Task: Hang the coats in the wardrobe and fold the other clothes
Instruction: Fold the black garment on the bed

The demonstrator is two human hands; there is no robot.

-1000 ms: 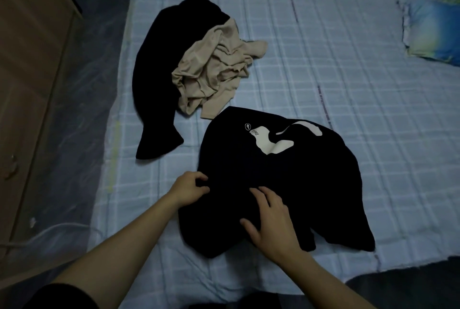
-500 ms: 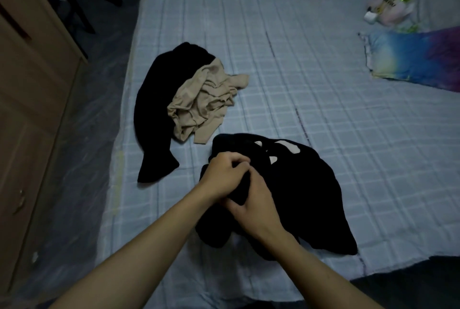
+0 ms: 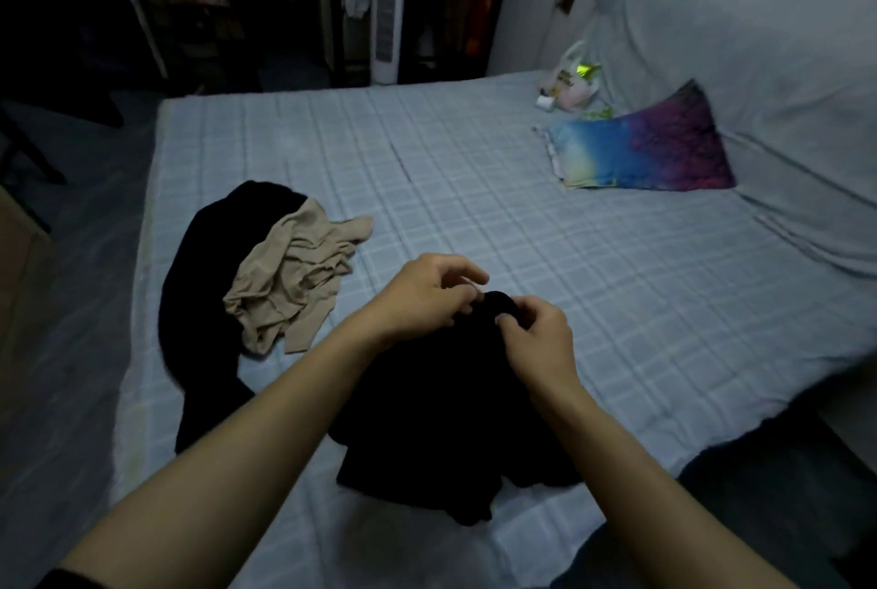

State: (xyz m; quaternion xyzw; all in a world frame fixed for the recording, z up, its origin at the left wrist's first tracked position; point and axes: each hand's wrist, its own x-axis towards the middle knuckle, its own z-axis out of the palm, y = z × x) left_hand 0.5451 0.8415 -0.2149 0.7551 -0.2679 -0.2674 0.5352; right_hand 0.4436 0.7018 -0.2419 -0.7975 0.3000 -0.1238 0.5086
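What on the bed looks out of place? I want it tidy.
A crumpled beige garment lies unfolded, partly on a black garment. A plastic bag sits on the far right part of the bed.

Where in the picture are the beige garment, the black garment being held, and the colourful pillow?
beige garment (image 3: pixel 289 275): head view, on its crumpled middle.
held black garment (image 3: pixel 441 422): head view, on the hanging cloth between the forearms.
colourful pillow (image 3: pixel 636 151): head view, on the middle of its cover.

bare checked bedspread (image 3: pixel 474 189) beyond hands, beige garment (image 3: pixel 289 275) heaped left, pillow (image 3: pixel 640 151) far right
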